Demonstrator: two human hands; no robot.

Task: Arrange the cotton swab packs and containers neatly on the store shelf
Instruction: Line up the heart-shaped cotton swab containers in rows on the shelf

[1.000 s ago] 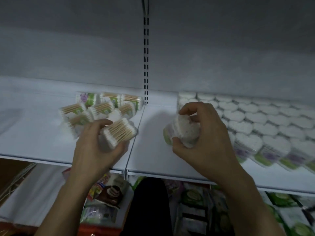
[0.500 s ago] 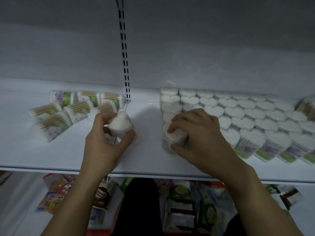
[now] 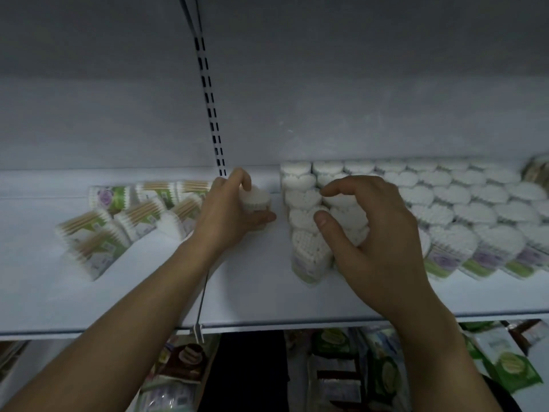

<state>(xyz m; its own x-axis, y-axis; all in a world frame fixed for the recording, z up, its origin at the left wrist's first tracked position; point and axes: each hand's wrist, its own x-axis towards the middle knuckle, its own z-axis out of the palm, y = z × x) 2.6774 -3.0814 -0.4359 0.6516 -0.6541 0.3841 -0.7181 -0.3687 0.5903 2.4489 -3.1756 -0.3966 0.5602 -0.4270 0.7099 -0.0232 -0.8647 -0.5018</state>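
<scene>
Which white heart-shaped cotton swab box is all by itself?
The white heart-shaped cotton swab container gripped by the left hand; it is apart, left of the packed rows.

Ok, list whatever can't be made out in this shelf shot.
All head view:
- Label print on the swab packs: blurred, too small.
- Lower half of the heart-shaped container: covered by the left hand.
- Whether the right hand grips any stocked containers: its palm hides them.
- Brown packs: cut by the right edge.
</scene>
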